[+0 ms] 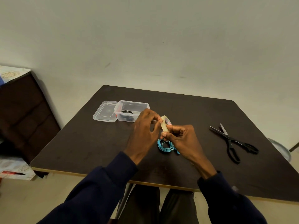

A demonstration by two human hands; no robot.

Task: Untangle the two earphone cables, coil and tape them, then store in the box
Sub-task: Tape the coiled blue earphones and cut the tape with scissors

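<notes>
Both hands are held together over the middle of the frame, above the dark table (97,143). The right hand (182,139) is curled round the lower part of a roll of clear tape (164,125), which is held upright on edge. The left hand (145,126) is brought against the roll's left side, with its fingertips pinched at the rim. Just below the hands, and partly covered by the right hand, the blue earphone cable (165,147) lies coiled on the table; whether it is taped cannot be told. Up and to the left of the hands stands the clear plastic box (131,105), open, its near right corner hidden behind the left hand. A black earphone cable (127,116) is seen inside it, though its shape is blurred through the wall. The box's lid (105,111) lies flat and touching its left side. Well to the right of the hands, black scissors (233,141) lie with their blades parted, pointing to the far edge. Dark blue sleeves (100,183) cover both forearms and are cut off at the lower edge. At the right edge of the frame a round metal dish (280,148) is partly hidden behind the table, and a dark cabinet (24,113) stands at the left.
</notes>
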